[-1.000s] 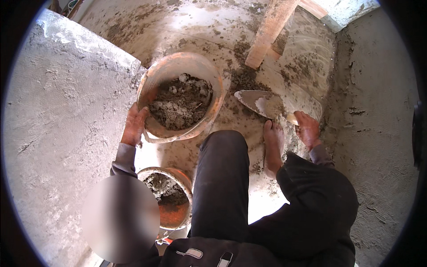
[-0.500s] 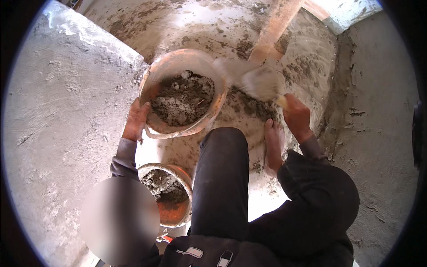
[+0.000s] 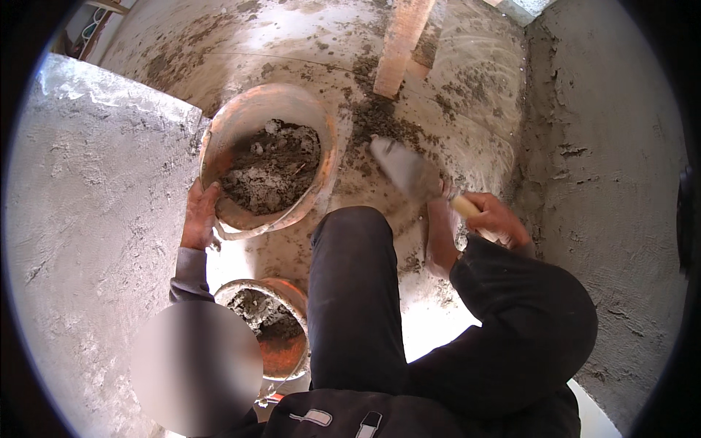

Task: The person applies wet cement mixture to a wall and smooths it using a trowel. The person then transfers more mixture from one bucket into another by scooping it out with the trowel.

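Observation:
My left hand grips the near left rim of a mortar-caked orange bucket, which tips toward me. Grey crumbly mortar lies inside it. In my right hand is a trowel, held by its pale handle. Its grey blade points up and left, above the floor and partly in front of my bare foot. No load of mortar can be made out on the blade. A second orange bucket, also with mortar in it, stands lower down beside my left forearm.
Rough plastered walls rise on the left and right. Mortar crumbs litter the dusty floor. A wooden board stands at the top. My bent knee is between the lower bucket and my foot.
My right hand has drawn the trowel down and away from the bucket's rim, toward my foot. My left hand keeps its hold on the rim. The whole view has shifted slightly.

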A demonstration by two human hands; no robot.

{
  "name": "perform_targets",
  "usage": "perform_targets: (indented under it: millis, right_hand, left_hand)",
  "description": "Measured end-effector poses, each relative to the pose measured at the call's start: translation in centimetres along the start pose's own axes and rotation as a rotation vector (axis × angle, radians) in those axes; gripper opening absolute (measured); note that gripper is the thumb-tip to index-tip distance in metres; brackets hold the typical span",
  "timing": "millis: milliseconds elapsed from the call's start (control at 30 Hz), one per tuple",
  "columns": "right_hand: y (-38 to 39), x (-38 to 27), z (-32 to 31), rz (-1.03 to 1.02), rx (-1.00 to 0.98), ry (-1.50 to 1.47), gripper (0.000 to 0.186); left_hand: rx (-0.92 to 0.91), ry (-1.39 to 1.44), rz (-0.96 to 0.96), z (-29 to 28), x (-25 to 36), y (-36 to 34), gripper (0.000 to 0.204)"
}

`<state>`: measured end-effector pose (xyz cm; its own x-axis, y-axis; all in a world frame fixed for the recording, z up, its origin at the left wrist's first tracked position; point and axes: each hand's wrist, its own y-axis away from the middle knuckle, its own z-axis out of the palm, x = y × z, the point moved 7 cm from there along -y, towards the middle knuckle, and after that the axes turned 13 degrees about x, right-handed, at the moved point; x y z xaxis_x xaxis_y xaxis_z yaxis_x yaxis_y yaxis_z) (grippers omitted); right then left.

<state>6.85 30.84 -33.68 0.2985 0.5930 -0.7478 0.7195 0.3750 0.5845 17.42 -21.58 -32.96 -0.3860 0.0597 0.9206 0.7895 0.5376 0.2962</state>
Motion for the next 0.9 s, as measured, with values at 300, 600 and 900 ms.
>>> perform_targets:
  millis: [300,600,900]
  right_hand:
    - [-1.7,0.7,1.3,0.063,-0.108,-0.099,0.034]
    - [-7.7,-0.3,-1.7,0.026,0.012,-0.025,0.022]
    - [-12.4,-2.6,-1.9,-0.064,0.292,0.059,0.02]
  left_hand:
    - [-0.025,0.001,-0.05,1.3,-0.3,-1.0,0.045]
    - [-0.027,-0.041,-0.033,0.8,-0.9,-1.0,0.048]
    - [0.024,0.009,-0.072,1.3,0.2,-0.5,0.045]
